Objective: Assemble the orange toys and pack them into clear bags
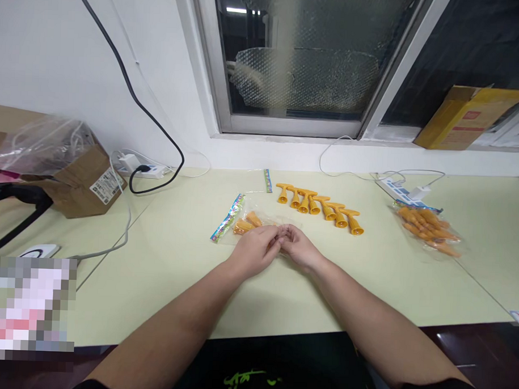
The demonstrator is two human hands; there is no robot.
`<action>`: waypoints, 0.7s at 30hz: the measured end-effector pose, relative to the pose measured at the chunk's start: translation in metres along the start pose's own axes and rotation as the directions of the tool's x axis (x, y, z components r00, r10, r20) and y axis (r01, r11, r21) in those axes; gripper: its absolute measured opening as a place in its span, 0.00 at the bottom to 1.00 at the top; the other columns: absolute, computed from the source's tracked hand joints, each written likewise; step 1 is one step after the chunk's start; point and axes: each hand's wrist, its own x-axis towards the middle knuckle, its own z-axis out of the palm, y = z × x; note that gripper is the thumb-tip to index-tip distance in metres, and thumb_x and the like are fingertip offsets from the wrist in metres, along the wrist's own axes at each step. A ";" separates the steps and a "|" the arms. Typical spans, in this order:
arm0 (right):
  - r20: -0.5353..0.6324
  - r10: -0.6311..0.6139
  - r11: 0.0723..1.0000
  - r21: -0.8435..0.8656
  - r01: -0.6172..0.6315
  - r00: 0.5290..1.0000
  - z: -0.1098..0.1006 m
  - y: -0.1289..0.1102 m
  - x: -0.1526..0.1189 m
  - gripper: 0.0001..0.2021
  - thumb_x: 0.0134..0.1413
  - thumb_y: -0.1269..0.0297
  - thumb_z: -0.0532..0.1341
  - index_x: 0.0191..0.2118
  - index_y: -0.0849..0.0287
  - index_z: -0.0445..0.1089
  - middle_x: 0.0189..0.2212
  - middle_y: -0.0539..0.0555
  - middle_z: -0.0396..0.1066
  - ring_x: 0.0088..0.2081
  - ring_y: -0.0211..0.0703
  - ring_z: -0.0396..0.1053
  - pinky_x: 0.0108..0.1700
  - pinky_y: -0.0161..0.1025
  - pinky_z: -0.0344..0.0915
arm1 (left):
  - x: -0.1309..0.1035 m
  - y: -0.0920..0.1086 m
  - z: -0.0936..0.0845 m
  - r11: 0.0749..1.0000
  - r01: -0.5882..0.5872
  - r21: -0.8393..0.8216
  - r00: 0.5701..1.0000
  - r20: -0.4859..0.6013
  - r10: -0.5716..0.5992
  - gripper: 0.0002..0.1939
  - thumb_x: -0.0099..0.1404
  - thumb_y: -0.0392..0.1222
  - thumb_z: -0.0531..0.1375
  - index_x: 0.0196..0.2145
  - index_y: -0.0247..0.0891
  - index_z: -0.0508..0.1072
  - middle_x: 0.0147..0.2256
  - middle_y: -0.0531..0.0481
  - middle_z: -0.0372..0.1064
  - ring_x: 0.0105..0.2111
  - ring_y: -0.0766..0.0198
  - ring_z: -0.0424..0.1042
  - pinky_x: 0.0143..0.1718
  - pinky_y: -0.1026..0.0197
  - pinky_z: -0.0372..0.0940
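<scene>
Both hands meet over a clear plastic bag with a colourful header strip (228,219) that lies on the pale green table (255,308). Orange-yellow pieces (247,222) show inside the bag, just beyond my left hand (254,250). My left fingers are curled around the near end of the bag. My right hand (298,247) touches the left at the fingertips, its fingers pinched on the same end. Behind my right hand, several yellow horn-shaped pieces (320,208) stand in a slanting row. A flat clear bag with a header strip (268,181) lies behind the first bag.
At the right lies a filled bag of orange pieces (428,227) beside a power strip (398,191). A cardboard box (79,179) and a white pad (39,251) are at the left. Another power strip (152,171) and cables run along the wall.
</scene>
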 end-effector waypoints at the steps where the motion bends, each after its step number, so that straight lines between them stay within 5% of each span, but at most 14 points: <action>1: 0.016 -0.011 0.999 -0.042 0.011 1.000 0.000 0.002 0.000 0.20 0.40 0.63 0.73 0.38 0.57 0.66 0.34 0.50 0.74 0.37 0.40 0.73 0.44 0.40 0.68 | 0.000 0.000 0.000 1.000 -0.001 0.004 1.000 0.003 0.001 0.08 0.73 0.42 0.51 0.35 0.40 0.65 0.33 0.49 0.70 0.34 0.61 0.69 0.34 0.59 0.60; 7: 0.069 -0.111 0.960 -0.249 0.125 0.991 -0.003 0.005 0.004 0.11 0.45 0.67 0.68 0.35 0.58 0.67 0.33 0.49 0.72 0.37 0.41 0.71 0.44 0.40 0.66 | 0.000 -0.002 0.001 1.000 -0.016 0.001 1.000 0.013 0.016 0.08 0.73 0.41 0.50 0.36 0.40 0.65 0.34 0.49 0.69 0.35 0.60 0.69 0.35 0.58 0.60; 14: 0.345 -0.162 0.925 -0.273 0.264 0.924 -0.002 -0.010 -0.003 0.08 0.59 0.59 0.62 0.41 0.57 0.70 0.40 0.53 0.75 0.42 0.42 0.72 0.49 0.41 0.68 | -0.001 -0.006 0.000 1.000 -0.005 0.002 1.000 -0.011 0.005 0.08 0.73 0.42 0.51 0.34 0.41 0.63 0.31 0.51 0.66 0.32 0.61 0.66 0.33 0.59 0.59; 18: 0.151 -0.211 0.731 -0.631 0.258 0.966 -0.024 -0.028 -0.005 0.09 0.60 0.59 0.60 0.41 0.57 0.72 0.38 0.55 0.76 0.38 0.44 0.73 0.44 0.42 0.69 | -0.001 -0.004 -0.003 0.998 0.067 0.000 0.996 -0.052 -0.067 0.08 0.72 0.43 0.52 0.34 0.41 0.64 0.30 0.51 0.67 0.31 0.62 0.67 0.33 0.59 0.59; 21: -0.062 -0.471 0.452 -0.874 0.180 0.880 -0.059 -0.045 -0.001 0.10 0.58 0.60 0.59 0.41 0.57 0.74 0.42 0.57 0.76 0.45 0.50 0.72 0.52 0.48 0.67 | -0.001 -0.004 -0.005 0.996 0.090 -0.014 0.993 -0.077 -0.090 0.04 0.71 0.42 0.53 0.39 0.41 0.66 0.31 0.52 0.67 0.32 0.62 0.68 0.34 0.59 0.60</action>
